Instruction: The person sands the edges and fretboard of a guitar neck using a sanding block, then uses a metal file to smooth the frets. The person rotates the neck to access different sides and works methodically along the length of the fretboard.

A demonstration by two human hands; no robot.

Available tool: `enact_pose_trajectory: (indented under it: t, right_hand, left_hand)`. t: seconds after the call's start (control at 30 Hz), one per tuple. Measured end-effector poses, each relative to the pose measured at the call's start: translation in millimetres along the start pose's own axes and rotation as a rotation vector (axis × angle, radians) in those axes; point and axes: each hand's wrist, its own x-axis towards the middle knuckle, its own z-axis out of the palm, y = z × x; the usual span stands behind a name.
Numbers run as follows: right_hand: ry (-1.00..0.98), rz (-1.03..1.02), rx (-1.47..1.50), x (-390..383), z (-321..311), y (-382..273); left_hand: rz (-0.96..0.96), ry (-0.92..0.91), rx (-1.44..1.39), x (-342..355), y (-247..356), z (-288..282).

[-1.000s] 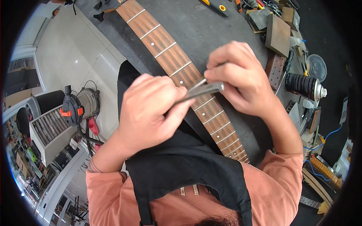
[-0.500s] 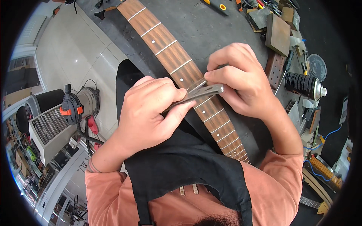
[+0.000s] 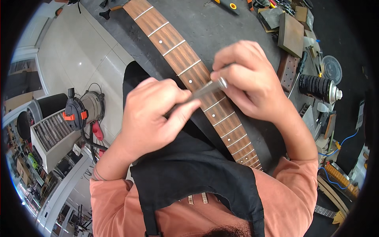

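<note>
A wooden fretboard with silver frets and white dots lies diagonally on the dark worktop. My left hand is closed round a long, flat metal tool, which lies crosswise over the fretboard's middle and is blurred by motion. My right hand has its fingers curled at the board's right edge, beside the tool's rounded far end; what they pinch is mostly hidden behind the tool and fingers.
At the right are metal and wood blocks, a black spray can, a clear lid, a blue cable and other necks. Yellow-handled tools lie at the top. A canister vacuum stands on the tiled floor at left.
Both hands and the metal tool have moved slightly upward in the picture, toward the board's upper end, and the tool is more blurred. The fretboard has stayed nearly in place.
</note>
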Motion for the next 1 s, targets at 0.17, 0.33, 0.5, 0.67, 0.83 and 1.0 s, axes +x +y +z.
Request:
enact_pose_trajectory:
  t: [0.17, 0.33, 0.5, 0.67, 0.83, 1.0]
  right_hand:
    - [0.101, -0.023, -0.003, 31, 14, 15]
    - [0.053, -0.011, 0.028, 6, 2, -2]
    - [0.089, -0.004, -0.006, 17, 9, 3]
    - [0.109, -0.040, -0.006, 27, 14, 13]
    - [0.053, 0.005, 0.033, 1, 8, -6]
    - [0.074, -0.025, -0.042, 25, 14, 5]
  left_hand:
    - [0.086, 0.225, 0.222, 13, -11, 3]
    - [-0.011, 0.043, -0.021, -1, 3, 3]
    - [-0.103, 0.150, -0.002, 1, -4, 5]
    - [0.070, 0.188, 0.157, 4, -11, 2]
    - [-0.078, -0.092, -0.136, -7, 2, -9]
    - [-0.057, 0.203, 0.097, 1, -7, -3]
